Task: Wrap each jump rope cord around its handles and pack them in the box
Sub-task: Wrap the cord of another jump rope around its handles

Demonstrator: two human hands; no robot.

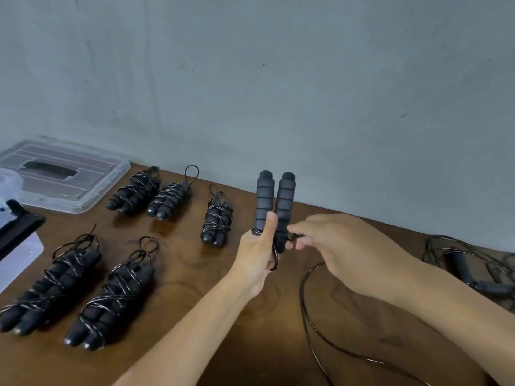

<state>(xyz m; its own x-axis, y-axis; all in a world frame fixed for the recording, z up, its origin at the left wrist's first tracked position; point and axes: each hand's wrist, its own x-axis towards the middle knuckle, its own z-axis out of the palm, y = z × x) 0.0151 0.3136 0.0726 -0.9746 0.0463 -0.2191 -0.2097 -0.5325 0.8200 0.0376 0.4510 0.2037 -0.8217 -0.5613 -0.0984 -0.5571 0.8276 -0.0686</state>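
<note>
My left hand [257, 256] grips two black foam jump rope handles [274, 203] side by side, held upright above the table, thumb pressed on the left one. My right hand [331, 242] pinches the black cord [305, 307] right beside the handles' lower part. The rest of that cord trails down over the table toward the bottom edge. Several wrapped jump ropes [119, 295] lie on the wooden table [195, 274] to the left. A clear plastic box [16, 246] shows only partly at the far left edge.
A clear plastic lid [92, 196] with a black handle lies at the back left by the wall. An unwrapped jump rope [473, 270] lies tangled at the right edge. A grey wall rises directly behind the table.
</note>
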